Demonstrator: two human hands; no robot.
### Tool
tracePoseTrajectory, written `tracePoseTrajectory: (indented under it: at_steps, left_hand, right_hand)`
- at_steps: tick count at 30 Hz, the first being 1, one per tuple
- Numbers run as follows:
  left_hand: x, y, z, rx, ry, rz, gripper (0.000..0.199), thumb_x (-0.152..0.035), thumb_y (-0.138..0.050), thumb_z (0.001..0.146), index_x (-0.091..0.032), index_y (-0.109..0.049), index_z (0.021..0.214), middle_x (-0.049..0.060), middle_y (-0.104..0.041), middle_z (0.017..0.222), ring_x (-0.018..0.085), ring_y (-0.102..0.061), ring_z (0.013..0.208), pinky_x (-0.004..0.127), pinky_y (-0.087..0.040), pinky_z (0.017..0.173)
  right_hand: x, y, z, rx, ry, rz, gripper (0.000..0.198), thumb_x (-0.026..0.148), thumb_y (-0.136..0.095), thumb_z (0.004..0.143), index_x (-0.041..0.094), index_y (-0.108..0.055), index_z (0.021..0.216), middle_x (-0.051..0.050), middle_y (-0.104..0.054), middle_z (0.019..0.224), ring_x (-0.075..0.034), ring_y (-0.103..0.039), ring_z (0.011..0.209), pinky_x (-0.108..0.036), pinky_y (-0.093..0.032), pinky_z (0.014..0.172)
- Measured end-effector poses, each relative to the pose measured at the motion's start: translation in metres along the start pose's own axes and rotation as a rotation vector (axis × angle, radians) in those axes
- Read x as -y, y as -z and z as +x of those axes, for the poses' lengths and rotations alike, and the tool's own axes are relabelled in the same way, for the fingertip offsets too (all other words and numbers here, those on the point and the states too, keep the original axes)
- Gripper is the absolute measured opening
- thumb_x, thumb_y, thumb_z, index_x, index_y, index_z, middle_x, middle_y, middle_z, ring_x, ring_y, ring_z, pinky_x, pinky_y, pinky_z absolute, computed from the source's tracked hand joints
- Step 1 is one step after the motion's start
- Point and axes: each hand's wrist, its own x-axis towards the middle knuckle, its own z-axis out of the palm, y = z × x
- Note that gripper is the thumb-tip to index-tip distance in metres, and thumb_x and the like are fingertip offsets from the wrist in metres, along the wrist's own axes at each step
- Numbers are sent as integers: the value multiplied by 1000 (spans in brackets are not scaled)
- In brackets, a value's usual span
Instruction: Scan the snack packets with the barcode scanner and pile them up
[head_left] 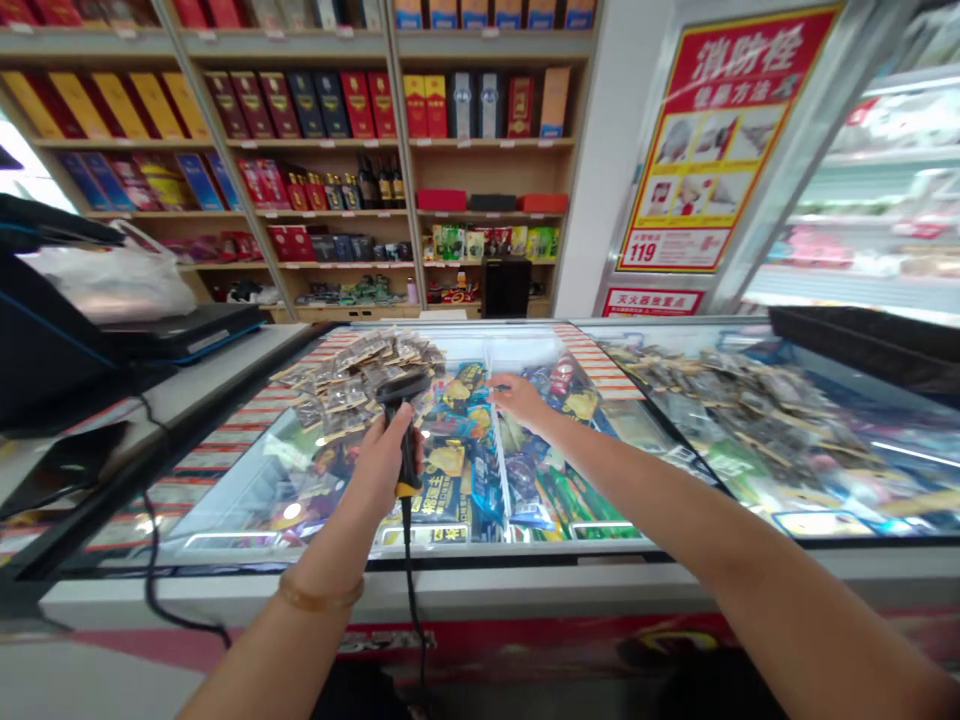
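Note:
My left hand (379,462) is wrapped round the handle of a black barcode scanner (403,388) with a yellow-tipped base, its cable hanging down over the front edge. The scanner's head hovers by a heap of small clear packets (351,372) on the glass top of a chest freezer (247,495). To the right of the scanner, my right hand (520,398) is above the glass, fingertips drawn together. Something small and dark shows at those fingertips, too small to name. Colourful ice-cream wrappers (442,480) show through the glass below both hands.
More packets (720,400) spread over the freezer's right section, near a long black box (862,340). On the left counter are a dark monitor-like device (45,320), a white plastic bag (112,275) and a black cable (154,560). Shelves of boxed goods (300,105) stand behind.

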Motion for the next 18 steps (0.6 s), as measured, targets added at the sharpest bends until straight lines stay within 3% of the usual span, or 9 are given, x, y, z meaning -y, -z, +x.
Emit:
tracePoseTrajectory:
  at_steps: [6, 9, 14, 16, 18]
  left_hand:
    - [19, -97, 10, 217, 33, -20, 57, -68, -78, 63, -21, -51, 84, -6, -56, 55, 10, -48, 38, 22, -38, 35]
    - [32, -127, 14, 297, 0, -27, 56, -68, -77, 66, -22, -50, 85, -6, -57, 57, 10, -49, 39, 22, -39, 36]
    - [57, -134, 19, 425, -81, 72, 56, -68, -76, 69, -22, -50, 86, -6, -58, 62, 9, -49, 40, 22, -41, 38]
    - [62, -131, 20, 476, -56, 114, 55, -69, -74, 71, -22, -50, 86, -6, -58, 62, 9, -49, 41, 22, -41, 38]
    - [64, -128, 19, 510, -41, 140, 55, -70, -73, 73, -22, -49, 86, -5, -59, 63, 9, -49, 41, 22, -41, 38]
  right_hand:
    - [-67, 154, -21, -367, -64, -488, 25, 10, -54, 82, 17, -73, 97, -9, -75, 106, -22, -71, 95, -36, -53, 93]
    - [-87, 219, -37, -509, -170, -706, 32, 11, -53, 84, 16, -71, 109, -15, -71, 121, -29, -66, 114, -43, -48, 101]
    - [-103, 295, -51, -644, -496, -990, 50, 35, -66, 88, 11, -61, 132, -26, -61, 137, -43, -53, 131, -59, -36, 107]
    - [-107, 311, -49, -653, -590, -1034, 62, 47, -68, 88, 6, -59, 133, -29, -62, 133, -45, -50, 133, -58, -34, 108]
    - [-109, 318, -46, -650, -654, -1058, 65, 49, -67, 89, 2, -57, 133, -31, -62, 130, -45, -47, 136, -56, -34, 108]
